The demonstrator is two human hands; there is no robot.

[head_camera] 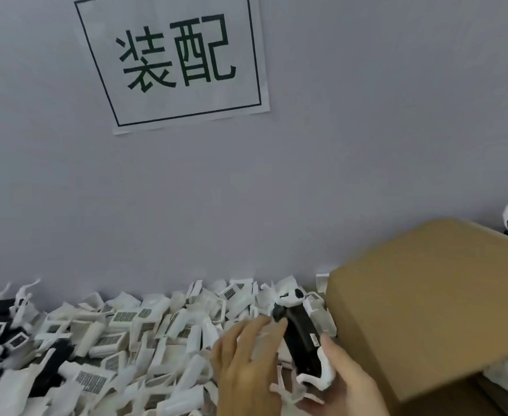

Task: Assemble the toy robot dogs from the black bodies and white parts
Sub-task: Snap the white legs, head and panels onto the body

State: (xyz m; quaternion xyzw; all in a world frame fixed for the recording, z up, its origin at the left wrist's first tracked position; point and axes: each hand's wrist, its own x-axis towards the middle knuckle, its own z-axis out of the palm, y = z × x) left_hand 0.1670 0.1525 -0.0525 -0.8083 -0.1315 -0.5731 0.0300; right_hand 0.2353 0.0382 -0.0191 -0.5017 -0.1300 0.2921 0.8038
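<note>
Low at the right of the bench, just beside the cardboard box [432, 298], we have the black body [299, 334] up in both hands, clear of the heap of white parts [144, 331] that covers the surface along the grey wall [246, 190]. Our right hand [347, 382] cradles its near end, thumb up along the side and fingers curled underneath, where a white leg [324, 375] already sits; another white piece [287, 295] shows at the far end. Our left hand [243, 361] lies nearly flat against the body's left flank, fingers fairly straight, and whether it pins a loose part beneath them we cannot tell, since the frame is blurred there. We judge the step to be seating a white part on that side. To do it well, we should keep the right hand firm as the anvil, line the piece up squarely with its socket before pushing, and press evenly rather than twist. A paper sign [174, 61] hangs on the wall above.
</note>
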